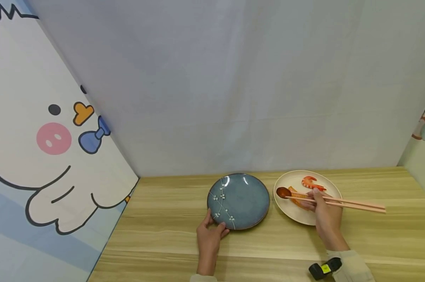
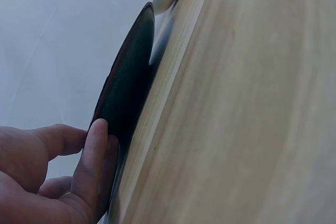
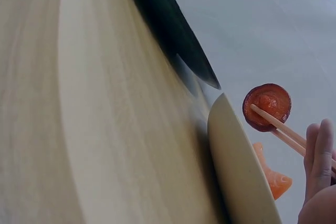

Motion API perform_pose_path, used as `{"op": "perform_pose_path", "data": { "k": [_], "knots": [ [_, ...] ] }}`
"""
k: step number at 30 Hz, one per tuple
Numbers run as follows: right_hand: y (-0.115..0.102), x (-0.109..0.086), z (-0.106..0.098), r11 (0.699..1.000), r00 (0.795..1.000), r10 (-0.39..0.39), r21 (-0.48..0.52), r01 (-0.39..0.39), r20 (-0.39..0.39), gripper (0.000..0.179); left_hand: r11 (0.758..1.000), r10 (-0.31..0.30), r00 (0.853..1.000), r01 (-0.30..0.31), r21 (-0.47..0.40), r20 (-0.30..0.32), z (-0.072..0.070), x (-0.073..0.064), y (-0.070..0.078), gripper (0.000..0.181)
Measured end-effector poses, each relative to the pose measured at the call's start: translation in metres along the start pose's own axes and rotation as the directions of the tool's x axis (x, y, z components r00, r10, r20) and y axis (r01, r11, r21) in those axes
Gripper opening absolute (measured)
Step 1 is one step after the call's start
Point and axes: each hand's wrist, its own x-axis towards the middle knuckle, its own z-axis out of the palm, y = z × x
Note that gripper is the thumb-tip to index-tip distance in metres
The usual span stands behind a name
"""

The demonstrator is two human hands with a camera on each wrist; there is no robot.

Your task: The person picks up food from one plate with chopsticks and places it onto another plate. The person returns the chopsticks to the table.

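Note:
My left hand (image 1: 209, 235) holds the near left rim of a round blue plate (image 1: 247, 203) with a white blossom pattern. In the left wrist view its fingers (image 2: 90, 158) lie against the plate's dark outer side. My right hand (image 1: 326, 215) grips a pair of light wooden chopsticks (image 1: 360, 204) over a cream plate (image 1: 286, 209). Between the chopstick tips is a round reddish-brown food piece (image 3: 266, 107) with a dark rim, raised above the cream plate's left side. An orange food slice (image 1: 297, 200) and a red-and-white shrimp (image 1: 312, 182) lie on the cream plate.
Both plates stand side by side on a wooden table (image 1: 163, 235), near its back edge. Behind them hangs a pale grey cloth (image 1: 255, 98). A cartoon-printed sheet (image 1: 39, 176) borders the left side. A dark band (image 1: 325, 268) is on my right wrist.

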Motion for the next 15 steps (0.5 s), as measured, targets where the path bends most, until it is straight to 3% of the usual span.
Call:
{"op": "perform_pose_path", "data": {
  "k": [15],
  "knots": [
    [0.0058, 0.0039, -0.0076, 0.996, 0.999, -0.036, -0.081, 0.037, 0.011, 0.033, 1.000, 0.004, 1.000, -0.004, 0.021, -0.005, 0.0008, 0.0012, -0.0008, 0.081]
  ]
}}
